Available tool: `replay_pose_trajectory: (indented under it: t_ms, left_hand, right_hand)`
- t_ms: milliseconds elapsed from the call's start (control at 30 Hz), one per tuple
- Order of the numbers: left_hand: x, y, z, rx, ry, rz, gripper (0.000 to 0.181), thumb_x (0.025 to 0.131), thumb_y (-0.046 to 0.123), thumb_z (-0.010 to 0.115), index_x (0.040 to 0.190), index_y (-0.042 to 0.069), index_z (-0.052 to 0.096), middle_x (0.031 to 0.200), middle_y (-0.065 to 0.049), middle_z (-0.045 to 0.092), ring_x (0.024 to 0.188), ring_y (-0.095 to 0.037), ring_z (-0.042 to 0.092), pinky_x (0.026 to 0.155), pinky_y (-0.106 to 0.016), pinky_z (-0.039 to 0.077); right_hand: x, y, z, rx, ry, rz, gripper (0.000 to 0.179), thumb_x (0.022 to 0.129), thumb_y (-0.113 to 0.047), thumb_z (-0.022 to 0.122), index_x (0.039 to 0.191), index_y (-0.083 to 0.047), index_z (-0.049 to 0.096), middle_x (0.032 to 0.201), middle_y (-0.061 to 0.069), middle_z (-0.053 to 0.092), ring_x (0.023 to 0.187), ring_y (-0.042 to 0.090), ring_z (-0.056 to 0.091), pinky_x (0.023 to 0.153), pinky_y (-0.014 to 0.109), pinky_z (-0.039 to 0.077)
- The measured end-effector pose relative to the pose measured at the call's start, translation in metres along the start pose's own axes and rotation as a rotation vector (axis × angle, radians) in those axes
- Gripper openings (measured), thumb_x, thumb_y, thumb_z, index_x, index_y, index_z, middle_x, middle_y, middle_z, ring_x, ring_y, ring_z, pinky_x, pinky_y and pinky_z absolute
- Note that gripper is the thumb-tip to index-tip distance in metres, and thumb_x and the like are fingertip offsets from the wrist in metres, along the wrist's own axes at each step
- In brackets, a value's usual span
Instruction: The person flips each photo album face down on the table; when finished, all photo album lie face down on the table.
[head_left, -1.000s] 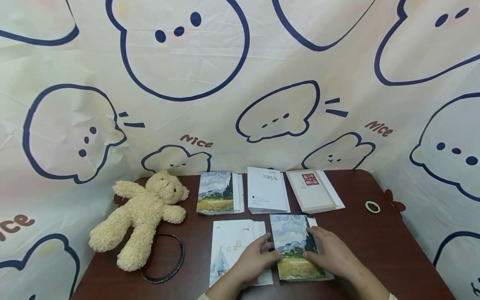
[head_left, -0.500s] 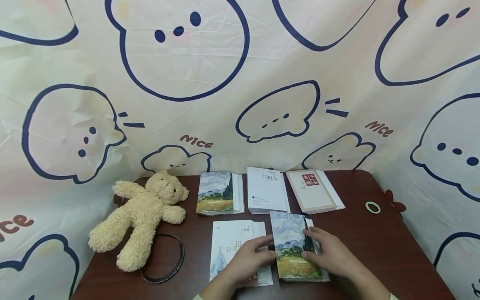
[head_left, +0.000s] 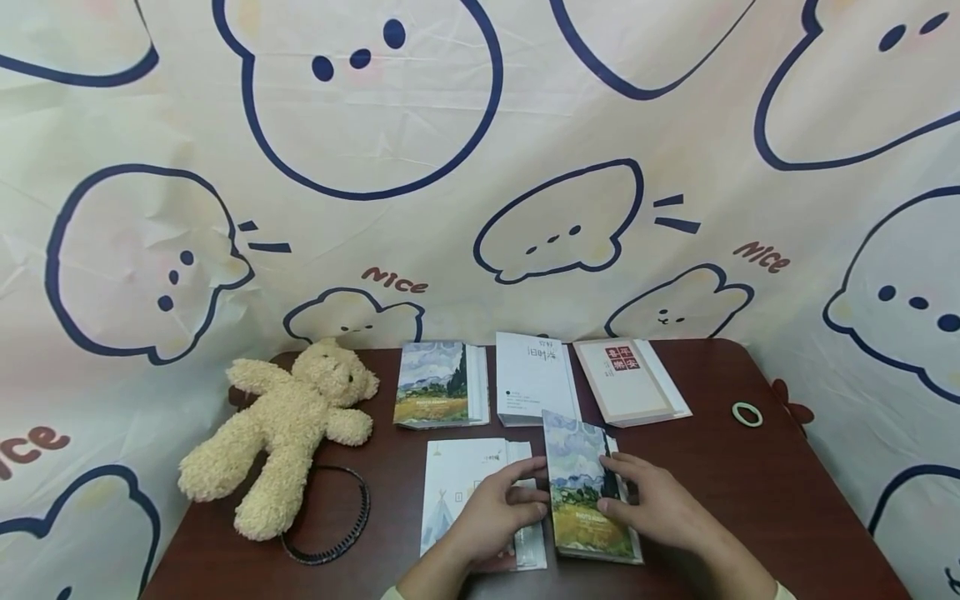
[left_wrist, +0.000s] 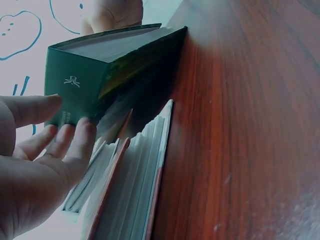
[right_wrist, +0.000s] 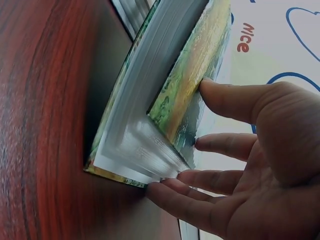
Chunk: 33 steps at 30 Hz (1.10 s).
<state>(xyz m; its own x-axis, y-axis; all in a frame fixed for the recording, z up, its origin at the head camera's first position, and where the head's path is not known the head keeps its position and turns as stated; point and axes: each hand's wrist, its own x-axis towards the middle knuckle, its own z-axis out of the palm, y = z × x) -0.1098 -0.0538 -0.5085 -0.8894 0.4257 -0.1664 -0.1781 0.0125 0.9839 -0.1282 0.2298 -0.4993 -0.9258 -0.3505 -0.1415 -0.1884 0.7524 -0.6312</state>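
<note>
A photo album (head_left: 588,492) with a painted landscape cover stands tilted over the near part of the table, its spine side raised. My right hand (head_left: 652,504) grips its right side, thumb on the front cover and fingers at the page edges, as the right wrist view (right_wrist: 250,150) shows. Fingertips of my left hand (head_left: 498,512) touch the dark green spine (left_wrist: 75,82) from the left. Under my left hand lies a white album (head_left: 450,483) with a tent drawing, partly hidden by the hand and wrist.
Along the back lie another landscape album (head_left: 431,383), a white album (head_left: 532,379) and a beige album (head_left: 626,379) with red characters. To the left are a teddy bear (head_left: 288,425) and a black headband (head_left: 352,533). A pale green ring (head_left: 747,415) lies at the right.
The landscape album has shifted slightly left and away from me, and its tilt has grown. My left thumb has moved from its cover to beside the spine.
</note>
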Motion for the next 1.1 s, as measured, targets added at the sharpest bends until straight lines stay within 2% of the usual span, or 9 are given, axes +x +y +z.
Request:
replay_pose_trajectory:
  t_ms: [167, 367, 500, 733, 1100]
  left_hand:
    - [0.0, 0.0, -0.001, -0.016, 0.017, -0.008, 0.061, 0.092, -0.001, 0.069, 0.148, 0.019, 0.056, 0.14, -0.006, 0.058, 0.127, -0.031, 0.06, 0.093, -0.041, 0.058]
    - [0.001, 0.0, -0.003, -0.089, 0.05, 0.007, 0.058, 0.089, -0.002, 0.073, 0.143, 0.014, 0.059, 0.133, -0.008, 0.06, 0.124, -0.03, 0.062, 0.09, -0.04, 0.059]
    - [0.001, 0.001, -0.004, -0.12, 0.062, 0.009, 0.059, 0.087, -0.003, 0.075, 0.142, 0.012, 0.06, 0.13, -0.009, 0.061, 0.119, -0.028, 0.064, 0.088, -0.04, 0.06]
    - [0.0, 0.003, -0.004, -0.109, 0.068, 0.029, 0.06, 0.086, -0.004, 0.077, 0.142, 0.012, 0.061, 0.134, -0.011, 0.059, 0.117, -0.03, 0.066, 0.087, -0.039, 0.061]
    - [-0.002, 0.01, -0.005, -0.133, 0.063, 0.037, 0.064, 0.085, -0.008, 0.078, 0.142, 0.014, 0.059, 0.138, -0.012, 0.054, 0.117, -0.031, 0.066, 0.085, -0.039, 0.061]
  right_hand:
    - [0.001, -0.002, 0.002, 0.036, 0.001, -0.017, 0.07, 0.09, -0.045, 0.08, 0.146, -0.008, 0.06, 0.151, 0.026, 0.05, 0.127, 0.045, 0.059, 0.098, 0.061, 0.051]
    - [0.003, -0.004, 0.006, 0.108, -0.007, -0.043, 0.068, 0.091, -0.043, 0.08, 0.147, -0.01, 0.059, 0.15, 0.025, 0.051, 0.125, 0.046, 0.06, 0.094, 0.058, 0.055]
    - [0.005, -0.007, 0.007, 0.141, -0.012, -0.038, 0.067, 0.09, -0.042, 0.08, 0.146, -0.011, 0.059, 0.149, 0.024, 0.053, 0.125, 0.047, 0.06, 0.095, 0.06, 0.053]
    - [0.007, -0.011, 0.006, 0.18, -0.046, -0.008, 0.067, 0.091, -0.04, 0.08, 0.147, -0.011, 0.057, 0.147, 0.023, 0.055, 0.129, 0.046, 0.057, 0.1, 0.062, 0.05]
    - [0.014, -0.011, 0.009, 0.33, -0.118, 0.015, 0.07, 0.094, -0.039, 0.077, 0.151, -0.009, 0.052, 0.149, 0.021, 0.054, 0.137, 0.044, 0.051, 0.106, 0.065, 0.043]
